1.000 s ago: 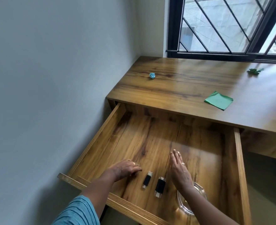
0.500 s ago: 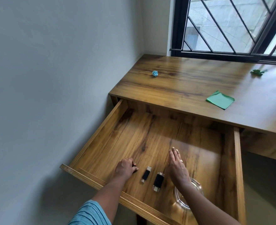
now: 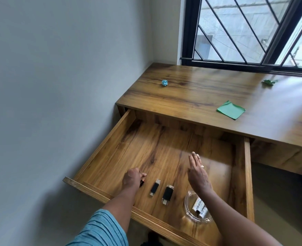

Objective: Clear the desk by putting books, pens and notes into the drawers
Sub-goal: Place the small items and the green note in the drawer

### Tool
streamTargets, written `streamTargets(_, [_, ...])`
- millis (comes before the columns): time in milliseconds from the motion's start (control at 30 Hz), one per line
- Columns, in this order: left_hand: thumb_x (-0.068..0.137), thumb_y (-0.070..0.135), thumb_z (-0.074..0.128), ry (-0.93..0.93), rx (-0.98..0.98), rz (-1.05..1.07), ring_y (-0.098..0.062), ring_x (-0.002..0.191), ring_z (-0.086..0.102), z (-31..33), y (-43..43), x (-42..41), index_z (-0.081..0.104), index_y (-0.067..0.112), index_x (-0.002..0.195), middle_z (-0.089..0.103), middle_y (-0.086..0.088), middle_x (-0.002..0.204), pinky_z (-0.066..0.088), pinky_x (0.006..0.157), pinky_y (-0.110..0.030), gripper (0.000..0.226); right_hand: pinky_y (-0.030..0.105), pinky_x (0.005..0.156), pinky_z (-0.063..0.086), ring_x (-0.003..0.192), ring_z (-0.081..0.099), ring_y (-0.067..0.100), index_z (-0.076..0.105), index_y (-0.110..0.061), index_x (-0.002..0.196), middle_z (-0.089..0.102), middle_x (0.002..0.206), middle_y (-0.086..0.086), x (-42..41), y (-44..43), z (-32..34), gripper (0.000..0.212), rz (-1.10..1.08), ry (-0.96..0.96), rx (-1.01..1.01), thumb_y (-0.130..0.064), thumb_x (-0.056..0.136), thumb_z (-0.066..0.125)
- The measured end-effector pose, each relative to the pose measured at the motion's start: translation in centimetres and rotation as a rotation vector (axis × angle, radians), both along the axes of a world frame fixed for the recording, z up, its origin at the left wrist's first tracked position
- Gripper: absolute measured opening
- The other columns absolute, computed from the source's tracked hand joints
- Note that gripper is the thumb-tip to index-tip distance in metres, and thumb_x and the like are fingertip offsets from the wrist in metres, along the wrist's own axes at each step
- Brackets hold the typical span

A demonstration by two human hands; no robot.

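Note:
The wooden drawer (image 3: pixel 100 146) stands pulled out below the desk top (image 3: pixel 209 96). My left hand (image 3: pixel 131 178) rests on the drawer floor at the front left, closed on a small dark red-tipped object (image 3: pixel 142 182). My right hand (image 3: pixel 198 174) hovers over the drawer's middle, fingers straight and together, holding nothing. Two small black sticks with metal ends (image 3: pixel 154 187) (image 3: pixel 167 194) lie between the hands. On the desk lie a flat green note (image 3: pixel 231 110), a crumpled blue paper ball (image 3: pixel 164 82) and a crumpled green paper (image 3: pixel 269 82).
A clear glass dish (image 3: pixel 188 201) with small white tubes sits at the drawer's front right, under my right wrist. A grey wall runs along the left. A barred window stands behind the desk. The drawer's back half is bare wood.
My left hand has closed into a fist around the small object. My right hand has lifted off the drawer floor, uncovering the glass dish. The view has shifted slightly.

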State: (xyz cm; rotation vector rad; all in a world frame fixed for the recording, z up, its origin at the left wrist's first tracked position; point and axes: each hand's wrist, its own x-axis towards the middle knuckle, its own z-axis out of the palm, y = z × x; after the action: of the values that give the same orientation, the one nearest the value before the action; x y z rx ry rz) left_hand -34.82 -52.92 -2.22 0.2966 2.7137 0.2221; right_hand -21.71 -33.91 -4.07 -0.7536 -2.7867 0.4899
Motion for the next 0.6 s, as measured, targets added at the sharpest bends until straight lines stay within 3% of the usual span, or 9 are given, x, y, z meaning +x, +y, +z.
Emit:
streamTargets(167, [0.099, 0.024, 0.045, 0.097, 0.221, -0.050, -0.012, 0.081, 0.061, 3.1, 6.7, -0.6, 0.060, 0.013, 0.114, 0.065, -0.005, 0.100, 0.051, 0.065, -0.020, 0.024, 0.030, 0.115, 0.019, 0.145, 0.018, 0.023, 0.026, -0.003, 0.146, 0.022, 0.155, 0.012, -1.5, 4.6, 3.1, 0.050, -0.046, 0.044, 0.048, 0.000, 0.097, 0.035])
streamTargets(267, [0.098, 0.027, 0.046, 0.109, 0.385, -0.143, -0.018, 0.099, 0.061, 5.4, 12.8, -1.1, 0.060, 0.012, 0.116, 0.063, -0.007, 0.111, 0.051, 0.079, -0.026, 0.027, 0.034, 0.111, 0.032, 0.137, 0.038, 0.027, 0.038, -0.001, 0.141, 0.040, 0.145, 0.017, -2.8, 8.6, 5.2, 0.045, -0.120, 0.074, 0.104, -0.003, 0.096, 0.043])
streamTargets(367, [0.097, 0.027, 0.048, 0.101, 0.523, -0.232, -0.022, 0.109, 0.058, 7.2, 19.2, -2.1, 0.061, 0.010, 0.118, 0.062, -0.009, 0.118, 0.049, 0.088, -0.030, 0.029, 0.041, 0.092, 0.050, 0.110, 0.062, 0.035, 0.050, 0.001, 0.131, 0.061, 0.122, 0.022, -3.7, 12.8, 7.3, 0.037, -0.219, 0.100, 0.120, -0.002, 0.094, 0.048])
streamTargets(467, [0.098, 0.023, 0.046, 0.035, 0.573, -0.328, -0.024, 0.119, 0.053, 8.4, 24.8, -3.0, 0.054, 0.009, 0.128, 0.057, -0.011, 0.128, 0.045, 0.099, -0.033, 0.034, 0.043, 0.086, 0.051, 0.104, 0.060, 0.039, 0.053, -0.002, 0.128, 0.062, 0.119, 0.022, -5.0, 16.6, 9.2, 0.034, -0.383, 0.106, 0.033, -0.003, 0.096, 0.042])
streamTargets(600, [0.099, 0.021, 0.043, -0.057, 0.546, -0.346, -0.026, 0.130, 0.044, 8.7, 32.1, -4.3, 0.041, 0.008, 0.140, 0.046, -0.013, 0.141, 0.038, 0.108, -0.035, 0.043, 0.042, 0.099, 0.045, 0.121, 0.048, 0.037, 0.048, -0.003, 0.133, 0.047, 0.134, 0.020, -7.1, 21.7, 9.6, 0.041, -0.625, 0.173, -0.241, -0.005, 0.092, 0.048])
